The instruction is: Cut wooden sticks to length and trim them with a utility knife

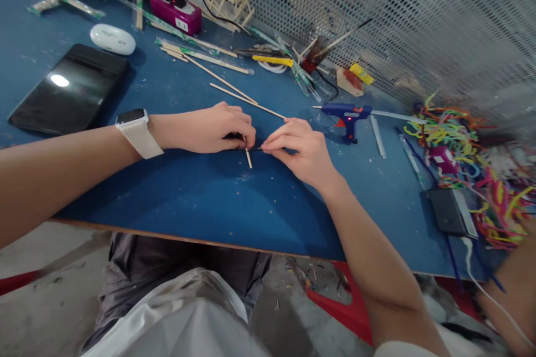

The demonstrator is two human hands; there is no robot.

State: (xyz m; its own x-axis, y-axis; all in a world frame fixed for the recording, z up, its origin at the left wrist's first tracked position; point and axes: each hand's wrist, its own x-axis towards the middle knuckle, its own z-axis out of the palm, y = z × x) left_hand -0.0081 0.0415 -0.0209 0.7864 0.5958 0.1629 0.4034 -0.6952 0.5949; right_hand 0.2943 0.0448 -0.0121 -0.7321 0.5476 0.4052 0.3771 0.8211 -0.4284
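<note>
Over the table's near half, my left hand point(237, 129) is closed on a short thin wooden stick point(249, 158), whose lower end sticks out below the fingertips. Just to its right, my right hand point(299, 148) pinches with thumb and forefinger; a tiny thin tip pokes out toward the stick, too small to name. The two hands are close but apart. Behind them lie long wooden sticks point(247, 99), one reaching up to the knuckles of my right hand. A blue hot glue gun point(349, 114) rests to the right, its nozzle pointing left.
A black phone-like device point(71, 89) and white case point(113, 39) lie left. Further back are a purple power strip point(176, 14), yellow cutter point(273, 60) and wrapped sticks. Colourful pipe cleaners point(502, 195) and a black box point(452, 212) are right, near another person's arm point(511, 284).
</note>
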